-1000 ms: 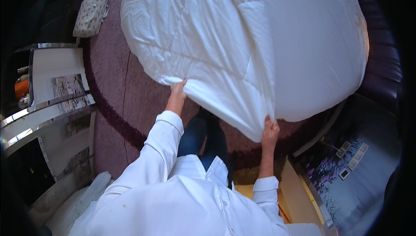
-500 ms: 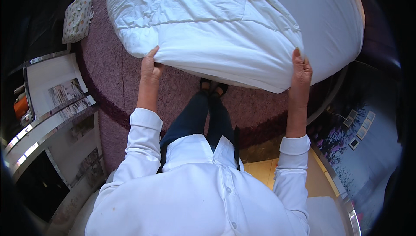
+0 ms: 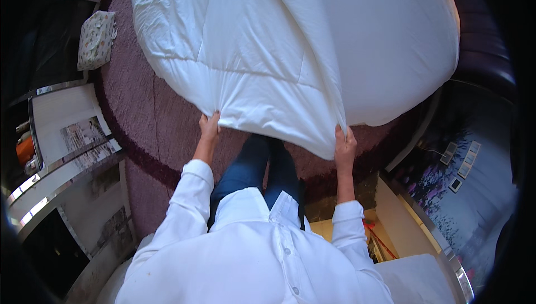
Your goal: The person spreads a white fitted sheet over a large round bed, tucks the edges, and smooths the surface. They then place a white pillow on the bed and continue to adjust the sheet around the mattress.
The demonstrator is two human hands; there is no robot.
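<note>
White quilted duvet: seen from here, it (image 3: 251, 41) extends ahead of the person and past the top of the view; its near edge is raised over the rug.
Coverage: spread over the left portion only. The smooth white sheeted mattress (image 3: 385, 53) lies bare to the right. Judged from this, spreading is partial: the right portion is uncovered, the near edge is not laid down, and the right border is folded and creased. The far end is out of view.
Left hand: the bare left hand (image 3: 209, 125) pinches the near edge, thumb uppermost; creases fan out from this point.
Right hand: the bare right hand (image 3: 345, 143) pinches the right end of the same edge; a slack corner dips just beside it.
Edge between hands: drawn across in front of the legs, the bulk of the duvet lying beyond both grips.
Mauve pile rug: visible (image 3: 125, 75) left of the duvet and below its edge.
Patterned pale bag-like bundle: set (image 3: 96, 40) at the rug's left border, apart from the duvet.
</note>
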